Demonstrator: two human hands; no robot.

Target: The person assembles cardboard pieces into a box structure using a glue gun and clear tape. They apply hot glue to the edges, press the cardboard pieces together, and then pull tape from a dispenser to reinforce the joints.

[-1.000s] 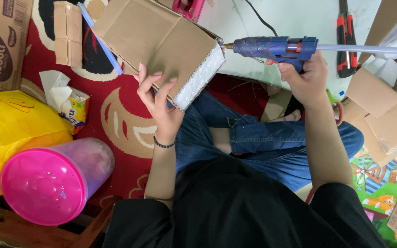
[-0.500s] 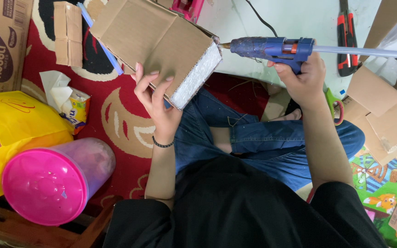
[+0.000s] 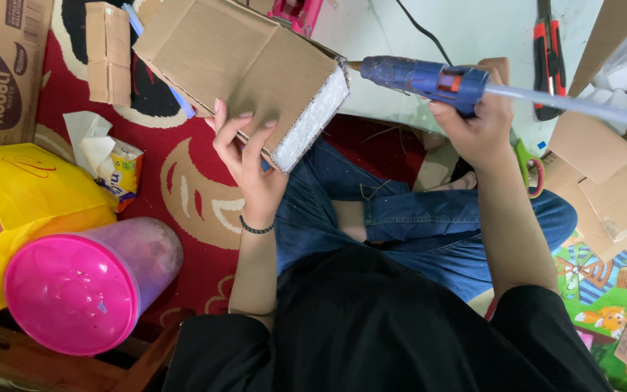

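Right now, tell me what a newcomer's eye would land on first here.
Top centre, the left hand holds up a cardboard piece with a white foam edge, and the right hand points a blue glue gun at its corner. Lower left, a pink-lidded jar lies on its side beside a yellow bag.

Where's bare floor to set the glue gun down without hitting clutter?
The pale floor ahead, between the pink item and the red-black knife, is bare apart from a cable. Right is crowded with cardboard scraps and scissors; left holds the yellow bag and pink-lidded jar.
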